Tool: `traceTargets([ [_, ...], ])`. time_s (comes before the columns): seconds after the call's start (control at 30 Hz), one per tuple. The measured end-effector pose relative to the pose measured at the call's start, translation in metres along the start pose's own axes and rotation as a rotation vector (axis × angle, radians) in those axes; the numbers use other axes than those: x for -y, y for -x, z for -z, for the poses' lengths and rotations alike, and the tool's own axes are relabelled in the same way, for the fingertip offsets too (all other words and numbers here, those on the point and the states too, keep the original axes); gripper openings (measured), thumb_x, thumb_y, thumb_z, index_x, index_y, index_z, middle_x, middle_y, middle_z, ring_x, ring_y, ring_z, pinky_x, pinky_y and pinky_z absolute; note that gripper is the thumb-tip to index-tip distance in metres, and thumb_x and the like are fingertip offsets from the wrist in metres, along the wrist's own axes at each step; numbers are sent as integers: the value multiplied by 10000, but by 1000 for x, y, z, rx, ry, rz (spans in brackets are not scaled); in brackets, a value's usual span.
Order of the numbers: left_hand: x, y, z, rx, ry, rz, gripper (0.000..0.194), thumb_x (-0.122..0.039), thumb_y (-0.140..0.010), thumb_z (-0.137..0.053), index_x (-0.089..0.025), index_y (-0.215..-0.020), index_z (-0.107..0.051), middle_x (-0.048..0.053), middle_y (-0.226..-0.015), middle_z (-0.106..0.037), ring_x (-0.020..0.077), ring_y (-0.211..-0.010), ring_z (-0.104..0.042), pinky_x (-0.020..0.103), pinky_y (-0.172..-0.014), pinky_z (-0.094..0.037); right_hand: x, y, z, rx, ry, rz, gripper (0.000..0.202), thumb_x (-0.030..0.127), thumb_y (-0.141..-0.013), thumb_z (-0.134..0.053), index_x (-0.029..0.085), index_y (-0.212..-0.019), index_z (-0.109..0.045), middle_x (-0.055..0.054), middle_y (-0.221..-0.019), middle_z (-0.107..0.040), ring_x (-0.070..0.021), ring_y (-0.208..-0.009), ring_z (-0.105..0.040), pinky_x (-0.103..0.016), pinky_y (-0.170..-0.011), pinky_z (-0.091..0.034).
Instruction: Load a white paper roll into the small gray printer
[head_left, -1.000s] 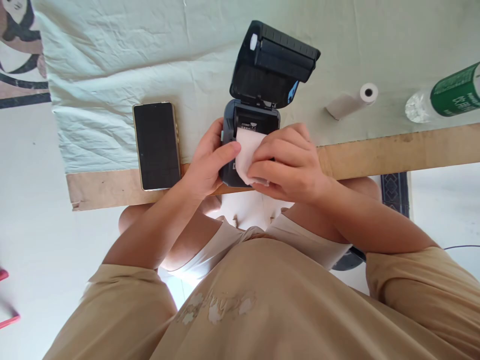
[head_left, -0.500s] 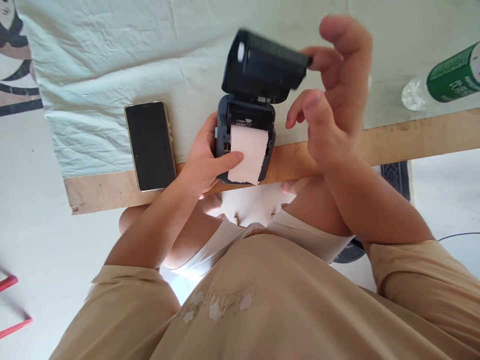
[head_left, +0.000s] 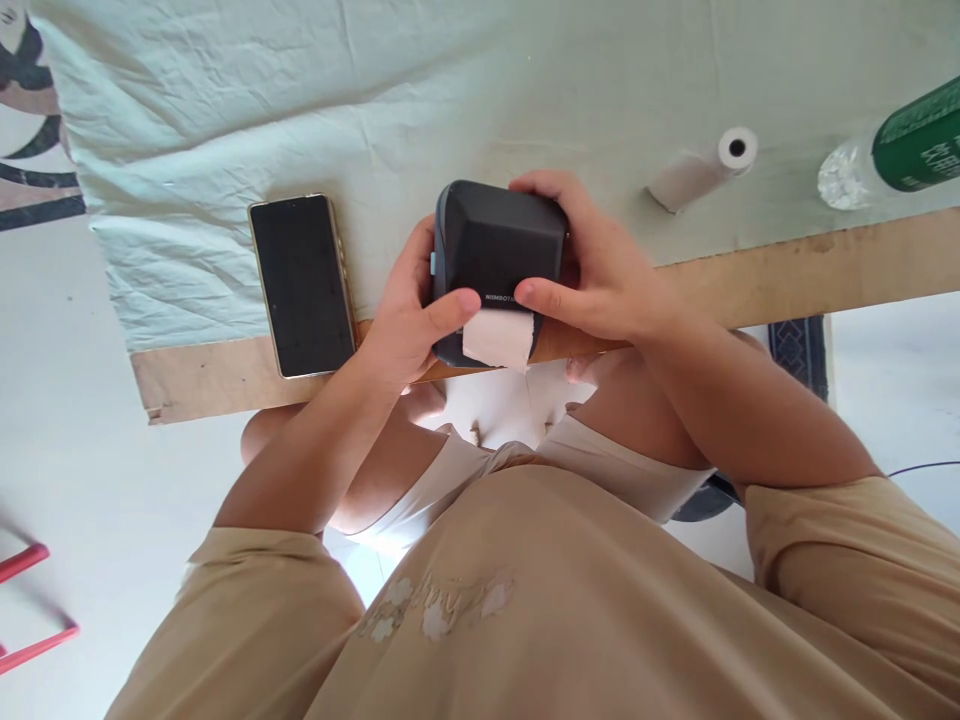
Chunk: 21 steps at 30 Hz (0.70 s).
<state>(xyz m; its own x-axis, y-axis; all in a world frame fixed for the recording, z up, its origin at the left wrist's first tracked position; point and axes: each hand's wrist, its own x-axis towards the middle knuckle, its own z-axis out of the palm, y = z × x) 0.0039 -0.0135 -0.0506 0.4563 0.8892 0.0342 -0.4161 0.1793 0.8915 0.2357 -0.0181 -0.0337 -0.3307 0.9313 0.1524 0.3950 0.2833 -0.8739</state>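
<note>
A black label printer (head_left: 502, 235) is held between my two hands over the table's near edge. Its cover lies down over the body, and a strip of white paper (head_left: 499, 340) with a torn end sticks out at the front. My left hand (head_left: 412, 310) grips the printer's left side, thumb on the front corner of the cover. My right hand (head_left: 596, 260) wraps round the right side, with its thumb on the cover near the printed brand name and its fingers over the far right corner. The paper roll inside is hidden.
A phone (head_left: 304, 285) with a dark screen lies left of the printer. To the right, a small white paper roll (head_left: 701, 175) lies on the pale green cloth (head_left: 390, 80). A clear bottle with a green label (head_left: 919, 140) lies at the far right. The table's wooden edge (head_left: 795, 250) runs in front.
The printer's cover has swung from raised to down over the paper. My right hand has moved left and down onto the printer, uncovering the paper roll on the cloth.
</note>
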Motion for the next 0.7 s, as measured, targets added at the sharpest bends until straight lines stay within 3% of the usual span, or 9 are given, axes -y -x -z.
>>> traceTargets([
  [0.1, -2, 1, -6, -99, 1, 58, 376, -426, -899, -822, -279, -1233, -734, 28, -1015, -718, 160, -734, -698, 272, -582, -546, -2, 0, 1, 41, -5, -10, 836, 873, -864, -657, 324, -1472, -491, -65, -1388, -689, -225, -1084, -703, -373, -897, -604],
  [0.2, -6, -1, -11, -145, -15, 75, 350, -399, -883, -838, -248, -1183, -739, 21, -995, -702, 147, -758, -690, 251, -592, -527, 0, -1, 3, 64, 24, -13, 831, 833, -895, -642, 299, -1504, -456, -72, -1383, -692, -228, -1077, -700, -377, -873, -594],
  [0.47, -12, -4, -10, -127, -35, 152, 441, -396, -849, -861, -192, -1188, -666, 19, -929, -656, 113, -691, -615, 237, -582, -507, 25, -4, 5, 73, 131, -158, 717, 665, -902, -697, 261, -1451, -475, -71, -1255, -740, -257, -1016, -712, -400, -866, -553],
  [0.7, -14, -1, -19, -218, -224, 208, 501, -569, -900, -742, -248, -1268, -627, 43, -1030, -653, 210, -845, -703, 314, -695, -518, 25, -4, 5, 70, 143, -175, 701, 662, -882, -699, 268, -1427, -498, -57, -1239, -741, -254, -1015, -715, -389, -847, -541],
])
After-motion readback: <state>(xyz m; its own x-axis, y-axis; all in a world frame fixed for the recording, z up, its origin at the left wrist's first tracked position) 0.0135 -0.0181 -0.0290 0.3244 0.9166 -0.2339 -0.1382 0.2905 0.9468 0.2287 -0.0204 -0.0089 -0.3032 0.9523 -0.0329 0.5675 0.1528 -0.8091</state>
